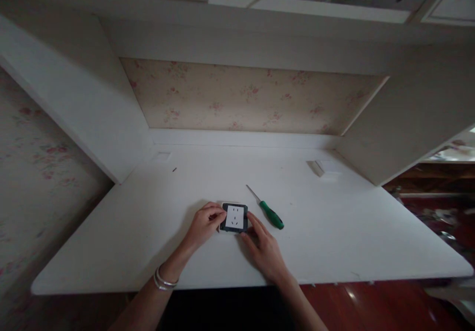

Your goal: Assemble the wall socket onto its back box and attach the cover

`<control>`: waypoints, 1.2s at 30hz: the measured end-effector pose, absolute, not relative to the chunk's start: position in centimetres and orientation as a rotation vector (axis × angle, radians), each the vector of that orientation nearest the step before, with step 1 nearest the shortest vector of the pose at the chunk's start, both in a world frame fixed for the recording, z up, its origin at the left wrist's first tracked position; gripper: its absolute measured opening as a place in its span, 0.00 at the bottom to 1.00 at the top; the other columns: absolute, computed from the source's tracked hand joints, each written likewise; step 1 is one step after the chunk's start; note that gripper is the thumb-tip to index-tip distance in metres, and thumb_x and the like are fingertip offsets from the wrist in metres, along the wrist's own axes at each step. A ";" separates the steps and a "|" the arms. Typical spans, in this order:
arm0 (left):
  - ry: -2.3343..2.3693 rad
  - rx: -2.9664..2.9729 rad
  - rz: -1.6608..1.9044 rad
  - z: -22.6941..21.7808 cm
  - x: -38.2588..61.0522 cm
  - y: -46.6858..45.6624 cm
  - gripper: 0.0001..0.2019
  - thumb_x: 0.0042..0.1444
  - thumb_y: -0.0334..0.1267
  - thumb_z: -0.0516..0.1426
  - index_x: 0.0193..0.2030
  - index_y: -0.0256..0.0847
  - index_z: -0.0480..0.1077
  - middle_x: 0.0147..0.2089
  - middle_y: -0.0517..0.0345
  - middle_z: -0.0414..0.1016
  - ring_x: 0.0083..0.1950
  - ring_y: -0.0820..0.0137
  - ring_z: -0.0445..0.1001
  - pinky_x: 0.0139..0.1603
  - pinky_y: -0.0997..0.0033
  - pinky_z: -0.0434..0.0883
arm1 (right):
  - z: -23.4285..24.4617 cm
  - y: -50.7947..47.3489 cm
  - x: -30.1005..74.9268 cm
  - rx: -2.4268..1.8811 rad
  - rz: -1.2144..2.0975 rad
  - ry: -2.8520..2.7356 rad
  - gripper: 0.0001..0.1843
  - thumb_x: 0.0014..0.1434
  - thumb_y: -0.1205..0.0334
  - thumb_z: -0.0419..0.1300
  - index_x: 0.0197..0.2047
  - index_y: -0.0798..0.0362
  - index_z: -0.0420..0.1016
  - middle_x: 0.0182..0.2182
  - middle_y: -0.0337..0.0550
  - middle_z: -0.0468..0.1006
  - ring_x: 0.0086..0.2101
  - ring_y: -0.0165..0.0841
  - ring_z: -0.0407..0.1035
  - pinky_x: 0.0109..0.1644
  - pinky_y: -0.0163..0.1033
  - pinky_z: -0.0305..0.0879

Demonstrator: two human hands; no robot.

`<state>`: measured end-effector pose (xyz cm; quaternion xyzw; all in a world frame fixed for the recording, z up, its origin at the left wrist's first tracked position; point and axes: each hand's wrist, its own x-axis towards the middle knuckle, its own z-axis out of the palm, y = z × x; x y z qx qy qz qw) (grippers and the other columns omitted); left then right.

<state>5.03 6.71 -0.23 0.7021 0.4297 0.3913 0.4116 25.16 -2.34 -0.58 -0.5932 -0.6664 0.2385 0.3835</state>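
A wall socket with a white slotted face and a dark frame lies face up on the white tabletop, in front of me. My left hand is at its left edge, thumb and fingertips pinched together; whatever is between them is too small to make out. Along the right edge, the fingers and thumb of my right hand grip the socket. A screwdriver with a green handle rests just to the right, its shaft pointing away and to the left.
Toward the back right of the white table sits a white box-like piece. A small dark sliver and a pale square outline are at the back left. White side panels and an overhead shelf enclose the table.
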 end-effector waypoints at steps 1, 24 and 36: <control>1.078 1.766 0.987 -0.3 5.1 6.7 0.09 0.57 0.40 0.56 0.33 0.41 0.77 0.41 0.52 0.72 0.40 0.68 0.73 0.35 0.72 0.74 | -0.6 -2.3 25.1 -1.508 0.613 -1.694 0.28 0.62 0.56 0.54 0.65 0.46 0.57 0.61 0.45 0.62 0.46 0.38 0.72 0.52 0.45 0.69; 1.144 1.772 1.011 -0.7 5.4 6.9 0.07 0.55 0.38 0.57 0.33 0.40 0.77 0.37 0.55 0.72 0.39 0.66 0.73 0.39 0.68 0.72 | 1.2 1.5 24.1 -1.304 1.255 -0.897 0.27 0.49 0.60 0.63 0.53 0.58 0.67 0.34 0.46 0.79 0.33 0.39 0.74 0.35 0.42 0.72; 1.162 1.371 0.997 2.0 6.2 5.7 0.21 0.51 0.44 0.60 0.50 0.36 0.68 0.42 0.53 0.72 0.30 0.73 0.70 0.29 0.73 0.69 | 2.0 0.3 24.4 -1.113 1.267 -0.771 0.31 0.49 0.58 0.67 0.56 0.55 0.69 0.37 0.44 0.78 0.37 0.38 0.73 0.41 0.42 0.70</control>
